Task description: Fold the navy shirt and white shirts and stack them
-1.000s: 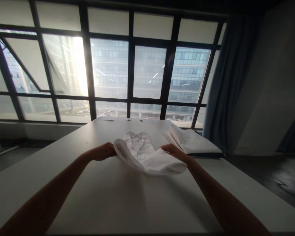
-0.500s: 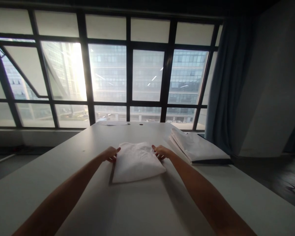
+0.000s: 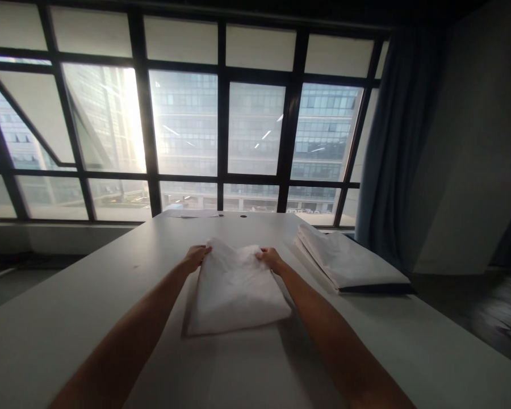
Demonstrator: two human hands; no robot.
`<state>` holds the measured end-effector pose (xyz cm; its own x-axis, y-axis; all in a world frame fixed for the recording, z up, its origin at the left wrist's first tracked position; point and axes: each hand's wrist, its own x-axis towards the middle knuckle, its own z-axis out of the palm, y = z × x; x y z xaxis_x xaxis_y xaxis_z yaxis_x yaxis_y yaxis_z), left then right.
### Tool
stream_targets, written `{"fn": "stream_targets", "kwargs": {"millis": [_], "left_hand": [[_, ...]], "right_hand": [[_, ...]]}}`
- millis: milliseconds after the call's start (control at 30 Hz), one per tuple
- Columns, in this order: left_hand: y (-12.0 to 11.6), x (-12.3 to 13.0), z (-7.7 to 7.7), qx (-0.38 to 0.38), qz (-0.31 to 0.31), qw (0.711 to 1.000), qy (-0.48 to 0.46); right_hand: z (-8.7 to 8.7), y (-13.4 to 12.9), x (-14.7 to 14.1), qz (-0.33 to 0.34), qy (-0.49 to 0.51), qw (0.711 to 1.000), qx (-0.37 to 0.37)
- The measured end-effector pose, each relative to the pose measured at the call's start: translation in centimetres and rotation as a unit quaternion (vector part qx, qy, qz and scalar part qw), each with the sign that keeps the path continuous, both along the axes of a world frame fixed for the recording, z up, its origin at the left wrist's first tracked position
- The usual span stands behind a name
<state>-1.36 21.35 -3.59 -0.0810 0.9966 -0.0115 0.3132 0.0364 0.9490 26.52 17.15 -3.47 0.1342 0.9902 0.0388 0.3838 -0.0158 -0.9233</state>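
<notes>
A folded white cloth (image 3: 238, 292) is at the middle of the white table (image 3: 93, 301), its far edge lifted and sagging between my hands. My left hand (image 3: 197, 257) is closed on the cloth's far left corner. At the far right corner, my right hand (image 3: 270, 258) pinches the cloth with its fingers pressed together. The near edge of the cloth lies low over the table, with a shadow along its left side.
To the right, a stack of folded white cloth (image 3: 344, 255) rests on something dark near the table's right edge. A flat white sheet (image 3: 193, 214) lies at the far end. Windows and a blue curtain (image 3: 392, 153) stand behind.
Both hands have closed on the cloth's far corners and raised that edge. The cloth's near edge has come slightly closer to me. The view has shifted a little.
</notes>
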Motion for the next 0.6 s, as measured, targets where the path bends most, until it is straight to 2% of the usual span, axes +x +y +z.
{"fn": "stream_targets", "kwargs": {"millis": [67, 133, 233, 333, 400, 467, 600], "left_hand": [[0.1, -0.1, -0.3, -0.015, -0.03, 0.999, -0.035], [0.0, -0.2, -0.7, -0.041, -0.042, 0.998, -0.031], [-0.7, -0.2, -0.7, -0.051, -0.023, 0.998, 0.041], [-2.2, 0.0, 0.4, -0.048, 0.002, 0.986, 0.158], [-4.0, 0.2, 1.3, -0.06, -0.006, 0.968, 0.242], [-6.6, 0.2, 2.1, -0.068, -0.038, 0.949, 0.306], [-13.3, -0.1, 2.9, -0.106, -0.124, 0.923, 0.347]], "right_hand": [[0.0, -0.3, 0.5, 0.021, 0.03, 0.999, 0.005], [0.0, -0.6, 1.1, 0.01, 0.001, 1.0, -0.015], [0.1, -1.3, 1.6, -0.022, -0.118, 0.992, -0.037], [0.7, -2.8, 1.6, -0.06, -0.246, 0.966, -0.043], [1.4, -4.6, 1.3, -0.069, -0.313, 0.944, -0.073], [2.1, -7.0, 1.0, -0.046, -0.342, 0.932, -0.114], [3.2, -12.3, 0.7, 0.033, -0.284, 0.944, -0.162]]}}
